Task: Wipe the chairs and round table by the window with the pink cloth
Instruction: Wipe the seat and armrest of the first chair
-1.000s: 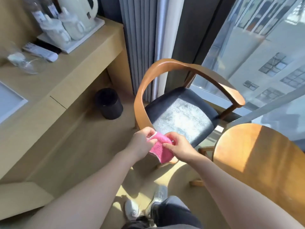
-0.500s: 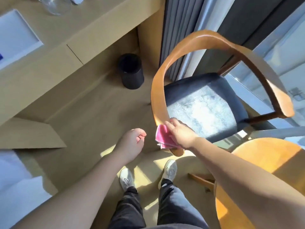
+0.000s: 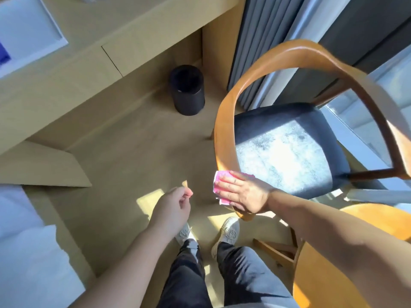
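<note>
Quick count from where I'm standing: one chair (image 3: 289, 152) in sight, wooden hoop rail with a dark blue seat, and one round table (image 3: 315, 281) just beside it at the lower right, half hidden behind the person's right arm. One pink cloth (image 3: 217, 181). One black bin (image 3: 188, 90) on the floor under the long bench (image 3: 138, 23), which has one white tray (image 3: 29, 34) on it. Two pale shoes, left (image 3: 184, 233) and right (image 3: 228, 232), planted on the sunlit floor. Grey curtain (image 3: 262, 41) and the window (image 3: 378, 85) are behind the chair, and a white bed corner (image 3: 26, 252) sits at the lower left.

Two hands, obviously. The right hand (image 3: 242, 194) lies flat on the cloth with its fingers straight and pointing left, pressing it onto the near end of the chair's rail. So the cloth is sandwiched between palm and wood, with pink showing past the fingertips and below the palm. The left hand (image 3: 175, 205) hangs over the floor, well apart from the chair, fingers loosely curled and holding nothing.

What's changed: a second ago both hands had the cloth between them in front of the chair. Half a second ago the left had let go and the right was pinching the cloth against the rail end, fingers pointing up toward the seat. Now that hand has flattened out and turned sideways across the rail. The left hand has barely moved since it let go.
</note>
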`<action>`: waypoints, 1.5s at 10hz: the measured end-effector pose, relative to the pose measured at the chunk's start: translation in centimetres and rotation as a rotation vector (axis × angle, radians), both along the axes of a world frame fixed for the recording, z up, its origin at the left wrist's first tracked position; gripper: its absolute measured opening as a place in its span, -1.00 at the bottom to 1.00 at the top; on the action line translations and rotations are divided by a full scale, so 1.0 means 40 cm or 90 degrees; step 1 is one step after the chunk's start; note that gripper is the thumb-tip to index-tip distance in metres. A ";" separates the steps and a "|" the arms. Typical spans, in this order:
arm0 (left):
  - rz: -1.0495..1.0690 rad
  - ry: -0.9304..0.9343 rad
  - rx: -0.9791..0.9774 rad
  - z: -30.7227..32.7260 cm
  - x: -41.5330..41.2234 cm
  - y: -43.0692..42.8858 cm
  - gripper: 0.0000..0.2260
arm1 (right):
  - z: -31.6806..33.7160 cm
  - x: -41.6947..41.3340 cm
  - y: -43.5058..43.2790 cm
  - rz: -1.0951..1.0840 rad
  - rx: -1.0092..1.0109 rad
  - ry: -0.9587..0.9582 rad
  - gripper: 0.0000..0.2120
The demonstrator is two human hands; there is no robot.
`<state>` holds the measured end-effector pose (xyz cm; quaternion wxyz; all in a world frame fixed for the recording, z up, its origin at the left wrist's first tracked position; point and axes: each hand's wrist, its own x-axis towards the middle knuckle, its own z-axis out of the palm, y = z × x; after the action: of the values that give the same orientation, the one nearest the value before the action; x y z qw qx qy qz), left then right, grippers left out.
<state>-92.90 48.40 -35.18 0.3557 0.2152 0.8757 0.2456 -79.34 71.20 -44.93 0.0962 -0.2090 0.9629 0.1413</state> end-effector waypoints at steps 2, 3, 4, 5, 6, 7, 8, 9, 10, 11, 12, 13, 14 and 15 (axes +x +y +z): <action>-0.002 0.025 -0.032 -0.054 0.005 0.058 -0.76 | -0.048 -0.078 0.039 -0.080 -0.214 -0.028 -0.47; 0.021 0.040 -0.034 -0.081 0.011 0.086 -0.77 | -0.037 -0.167 0.106 0.047 -0.216 0.004 -0.59; 0.107 0.097 0.052 -0.125 0.040 0.136 -0.79 | -0.011 -0.264 0.158 -0.005 -0.251 -0.040 -0.59; 0.188 0.077 0.049 -0.155 0.062 0.230 -0.79 | -0.031 -0.310 0.209 -0.064 -0.276 -0.014 -0.55; 0.226 0.100 0.061 -0.178 0.061 0.311 -0.74 | -0.050 -0.330 0.230 -0.062 -0.306 0.005 -0.56; 0.300 0.105 0.043 -0.209 0.036 0.408 -0.66 | -0.062 -0.375 0.285 -0.120 -0.341 0.063 -0.53; 0.354 0.108 0.013 -0.223 0.017 0.466 -0.68 | -0.060 -0.409 0.318 -0.148 -0.336 0.062 -0.50; 0.402 0.111 -0.045 -0.240 -0.016 0.533 -0.65 | -0.069 -0.428 0.348 -0.173 -0.348 0.065 -0.49; 0.431 0.135 -0.076 -0.262 -0.060 0.592 -0.66 | -0.073 -0.449 0.404 -0.251 -0.330 0.089 -0.48; 0.503 0.172 -0.112 -0.277 -0.079 0.614 -0.61 | -0.070 -0.470 0.454 -0.257 -0.284 0.077 -0.46; 0.527 0.225 -0.119 -0.281 -0.073 0.627 -0.58 | -0.064 -0.493 0.492 -0.170 -0.230 0.033 -0.45; 0.541 0.264 -0.097 -0.287 -0.071 0.638 -0.58 | -0.055 -0.503 0.524 -0.088 -0.217 0.071 -0.46; 0.532 0.264 -0.100 -0.296 -0.068 0.637 -0.51 | -0.066 -0.529 0.525 -0.041 -0.287 0.112 -0.50; 0.533 0.284 -0.093 -0.304 -0.065 0.639 -0.50 | -0.064 -0.548 0.516 -0.052 -0.293 0.117 -0.45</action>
<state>-95.51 73.95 -47.32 0.0441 -0.1339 0.9571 0.2533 -101.26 91.82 -47.47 -0.0361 -0.1724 0.9820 -0.0676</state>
